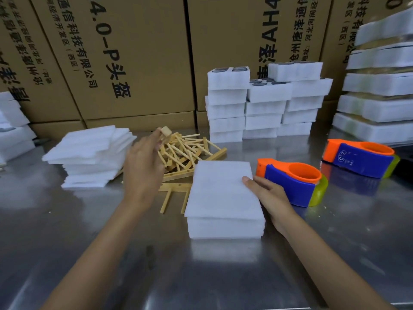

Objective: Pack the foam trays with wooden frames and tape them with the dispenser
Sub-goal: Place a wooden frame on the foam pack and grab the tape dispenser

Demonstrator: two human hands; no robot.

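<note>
Foam trays, two stacked with a flat sheet on top (224, 198), lie on the steel table (67, 231) at the centre of the view, and everything else is placed from that stack. Far to its left, at the frame edge, sit more white foam blocks (13, 130). Nearer, left of the stack, is a pile of thin foam sheets (89, 153). Between that pile and the stack the left hand (143, 166) is raised above the heap of wooden frames (185, 153), its fingers pinched on a small wooden block (165, 131) at the end of one frame; whether that frame is free of the tangle I cannot tell. The step in hand looks like fetching a frame, with taping not yet begun. Next, I judge, the frame must be drawn clear of the crossed sticks and laid squarely against the stack; the tangle is the main thing in the way, since other frames may lift with it. Behind the stack stand columns of filled trays (263, 104) against cardboard cartons (138, 59). On the stack's right edge rests the right hand (266, 193), fingers loosely open, thumb on the top sheet, steadying it. Just right of that hand lies a tape dispenser (292, 182), close to reach; a second dispenser (362, 157) lies farther right, before a tall stack of taped packs (380, 86).
</note>
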